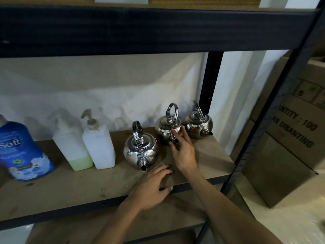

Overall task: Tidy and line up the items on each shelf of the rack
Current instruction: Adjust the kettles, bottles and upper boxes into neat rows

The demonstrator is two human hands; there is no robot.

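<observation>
At the right end of the shelf (211, 155), the right hand (183, 152), fingers straight, touches the middle kettle (168, 128) by its spout; the left hand (152, 187) rests flat on the shelf edge. Risk: a push on the round body may slide it into the front kettle (140, 152) or corner kettle (198, 126), denting either

Blue bottle (24, 150) cut by the left edge; carton (290, 138) lettering partly behind the rack post (258, 129).

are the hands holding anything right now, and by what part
Nothing is gripped. The right hand touches the middle kettle around its spout with straight fingers; the left hand lies flat on the shelf.
</observation>
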